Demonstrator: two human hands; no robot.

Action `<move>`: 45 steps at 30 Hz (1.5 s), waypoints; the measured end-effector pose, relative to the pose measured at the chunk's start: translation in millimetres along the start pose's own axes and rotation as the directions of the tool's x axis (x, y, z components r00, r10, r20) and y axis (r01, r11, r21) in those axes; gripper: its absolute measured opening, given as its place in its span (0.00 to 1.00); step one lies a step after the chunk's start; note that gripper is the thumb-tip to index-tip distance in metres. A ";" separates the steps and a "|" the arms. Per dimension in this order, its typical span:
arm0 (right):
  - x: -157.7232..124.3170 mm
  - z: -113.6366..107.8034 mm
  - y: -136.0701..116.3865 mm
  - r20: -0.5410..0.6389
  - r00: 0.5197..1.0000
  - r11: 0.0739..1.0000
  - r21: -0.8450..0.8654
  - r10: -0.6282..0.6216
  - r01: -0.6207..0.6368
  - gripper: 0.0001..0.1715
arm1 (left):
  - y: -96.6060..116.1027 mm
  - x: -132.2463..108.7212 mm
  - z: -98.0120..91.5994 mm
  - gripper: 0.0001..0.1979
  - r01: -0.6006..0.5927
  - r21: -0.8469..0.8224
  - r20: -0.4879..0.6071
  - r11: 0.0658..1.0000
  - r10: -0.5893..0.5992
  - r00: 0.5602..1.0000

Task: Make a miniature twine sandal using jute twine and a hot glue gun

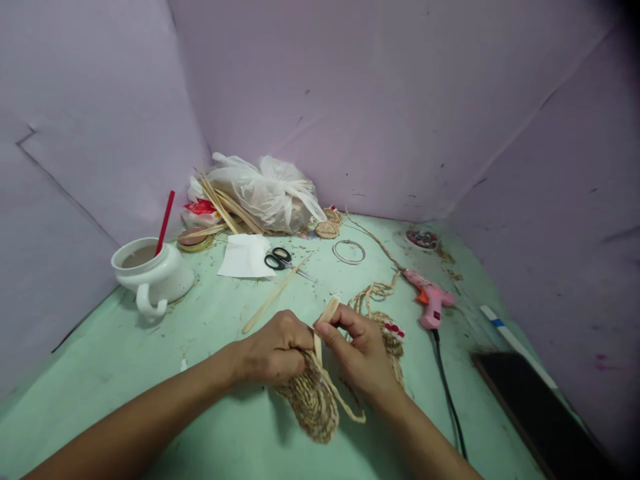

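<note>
A woven piece of coiled, braided straw (313,403) hangs below my left hand (280,350), whose fingers are closed on its upper end. My right hand (357,350) pinches a flat, pale strip (329,311) between thumb and fingers, just above the woven piece. The strip bends down between my two hands to the top of the woven piece. A loose braided end (350,408) dangles beneath my right hand. Behind that hand lies another braided straw piece with red and white beads (394,329), partly covered by the hand.
Beyond my hands are a pale strip (270,303), black-handled scissors (281,259), white paper (245,256), and metal rings (349,251). A white pot (167,273) stands left. A pink glue gun (431,298) and dark flat object (535,413) lie right; a plastic bag (273,193) sits behind.
</note>
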State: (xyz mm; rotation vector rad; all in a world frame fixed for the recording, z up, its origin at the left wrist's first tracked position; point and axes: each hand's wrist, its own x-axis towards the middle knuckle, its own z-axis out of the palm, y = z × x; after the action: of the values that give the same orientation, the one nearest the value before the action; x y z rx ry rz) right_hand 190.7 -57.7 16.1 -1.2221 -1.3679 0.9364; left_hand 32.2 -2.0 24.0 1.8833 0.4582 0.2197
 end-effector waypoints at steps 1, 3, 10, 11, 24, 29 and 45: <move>0.8 1.1 0.9 -0.017 1.000 1.000 0.006 0.011 -0.011 0.10 | -1.1 0.0 -0.1 0.03 -0.010 0.004 -0.016 1.000 0.010 1.000; 2.2 3.7 2.3 -0.051 0.998 0.999 0.021 0.035 -0.034 0.10 | -3.1 -0.1 -0.2 0.02 -0.029 0.014 -0.053 0.999 0.030 0.998; 18.2 4.6 15.0 -0.237 0.952 0.977 0.137 0.192 -0.163 0.14 | -3.0 -1.8 10.3 0.03 -0.118 0.082 -0.081 0.990 0.124 0.989; 24.8 2.1 18.1 -0.267 0.938 0.970 0.163 0.220 -0.181 0.15 | -1.2 -2.1 12.3 0.03 -0.129 0.092 -0.068 0.987 0.135 0.988; 93.4 -53.4 -8.7 -0.463 0.846 0.964 0.146 0.265 -0.222 0.24 | -15.0 15.5 10.4 0.11 0.265 -0.572 -0.427 0.777 -0.557 0.713; 24.5 -44.2 0.7 -0.312 0.923 0.960 -0.089 0.226 -0.265 0.13 | -15.7 8.2 17.5 0.19 0.241 -0.617 -0.439 0.750 -0.581 0.686; -10.3 -11.5 19.2 -0.035 0.960 0.937 0.229 0.279 -0.264 0.14 | -4.5 -10.5 21.6 0.21 0.122 -0.520 -0.491 0.846 -0.413 0.767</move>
State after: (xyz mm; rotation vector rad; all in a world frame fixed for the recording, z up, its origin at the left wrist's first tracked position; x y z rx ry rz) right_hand 204.9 -65.2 -2.5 -1.2768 -1.0250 1.1967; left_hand 29.8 -23.6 12.9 1.2204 1.0105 0.6681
